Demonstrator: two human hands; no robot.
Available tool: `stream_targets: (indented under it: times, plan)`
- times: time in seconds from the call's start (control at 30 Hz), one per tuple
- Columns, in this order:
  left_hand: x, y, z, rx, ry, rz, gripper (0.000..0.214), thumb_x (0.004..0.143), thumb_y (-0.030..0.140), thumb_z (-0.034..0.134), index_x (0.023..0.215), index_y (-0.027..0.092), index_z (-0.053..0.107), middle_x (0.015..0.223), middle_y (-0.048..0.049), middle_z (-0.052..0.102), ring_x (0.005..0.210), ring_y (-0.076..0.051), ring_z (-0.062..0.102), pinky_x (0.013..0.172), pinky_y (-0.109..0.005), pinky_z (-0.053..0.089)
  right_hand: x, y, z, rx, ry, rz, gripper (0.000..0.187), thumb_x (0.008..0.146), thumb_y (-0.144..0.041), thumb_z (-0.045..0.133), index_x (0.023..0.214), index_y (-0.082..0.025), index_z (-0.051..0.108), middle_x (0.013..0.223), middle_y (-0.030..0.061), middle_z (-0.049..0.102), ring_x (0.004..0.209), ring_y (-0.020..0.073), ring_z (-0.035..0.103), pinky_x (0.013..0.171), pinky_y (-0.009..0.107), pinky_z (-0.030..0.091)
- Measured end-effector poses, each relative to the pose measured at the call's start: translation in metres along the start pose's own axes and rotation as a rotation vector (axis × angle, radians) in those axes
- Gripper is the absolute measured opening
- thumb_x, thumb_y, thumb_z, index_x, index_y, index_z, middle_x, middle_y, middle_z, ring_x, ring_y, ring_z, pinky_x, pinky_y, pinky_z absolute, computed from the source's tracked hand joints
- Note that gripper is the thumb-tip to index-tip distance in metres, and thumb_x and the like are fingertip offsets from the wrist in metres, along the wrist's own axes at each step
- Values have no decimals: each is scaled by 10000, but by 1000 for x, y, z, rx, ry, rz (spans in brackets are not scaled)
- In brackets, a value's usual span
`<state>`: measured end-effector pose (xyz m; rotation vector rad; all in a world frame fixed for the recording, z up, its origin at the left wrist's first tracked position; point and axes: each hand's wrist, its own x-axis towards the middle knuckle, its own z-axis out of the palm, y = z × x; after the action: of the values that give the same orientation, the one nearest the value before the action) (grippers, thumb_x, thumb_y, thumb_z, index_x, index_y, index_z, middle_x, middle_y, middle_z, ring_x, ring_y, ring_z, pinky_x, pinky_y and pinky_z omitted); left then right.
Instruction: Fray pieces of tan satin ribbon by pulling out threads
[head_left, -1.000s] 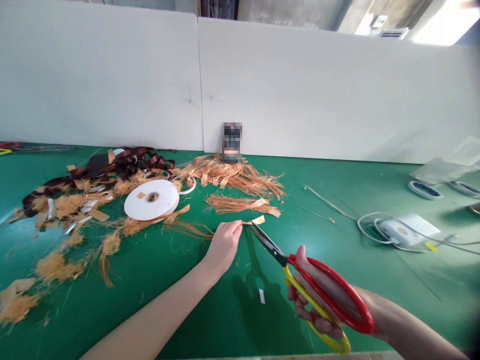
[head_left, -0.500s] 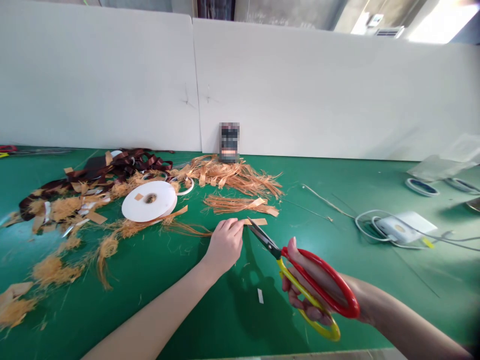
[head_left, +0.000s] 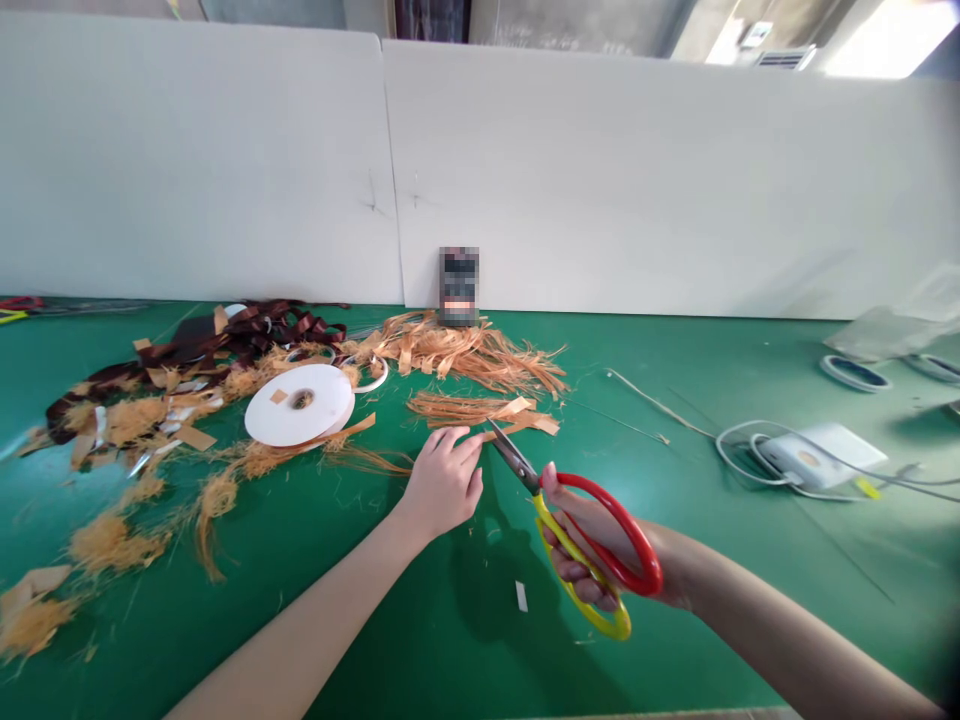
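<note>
My right hand [head_left: 592,545] grips scissors [head_left: 577,530] with one red and one yellow handle loop. Their dark blades [head_left: 508,452] are closed and point up-left toward my left hand. My left hand [head_left: 444,478] rests on the green table [head_left: 675,500], its fingertips pinching the end of a thin tan ribbon strip [head_left: 499,430] right at the blade tips. The strip leads left into frayed orange fibres [head_left: 360,458]. A white ribbon spool [head_left: 300,402] lies flat to the left of my left hand.
Piles of shredded orange ribbon [head_left: 465,355] and dark brown ribbon [head_left: 247,325] lie at the back left. Loose fibre tufts [head_left: 112,540] dot the near left. A white device with coiled cable [head_left: 806,455] sits at right. White boards [head_left: 600,180] wall the table's back.
My right hand has brought the scissors up and left, closer to my left hand, and the blades have shut on the strip. My left hand stayed nearly still.
</note>
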<state>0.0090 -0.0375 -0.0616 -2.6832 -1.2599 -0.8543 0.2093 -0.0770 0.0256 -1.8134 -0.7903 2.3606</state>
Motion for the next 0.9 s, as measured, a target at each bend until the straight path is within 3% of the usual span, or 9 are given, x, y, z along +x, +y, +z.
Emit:
stream_targets:
  times: [0.47,0.9]
  plan:
    - [-1,0,3,-15,85,39,353,839,128,458,1155,105,615,1136,-90,677,1075,-269,537,932,-447,408,-7,7,18,28,66,-10,601,820,-751,274,650,-186,389,443,-42,406,333,58,419,320,148,307]
    - [-2,1,3,-35,96,65,331,833,122,474,1129,93,619,1100,-77,693,1038,-256,552,916,-428,408,9,22,11,49,13,-47,637,769,-808,258,675,-194,397,422,-48,415,318,76,437,305,168,336]
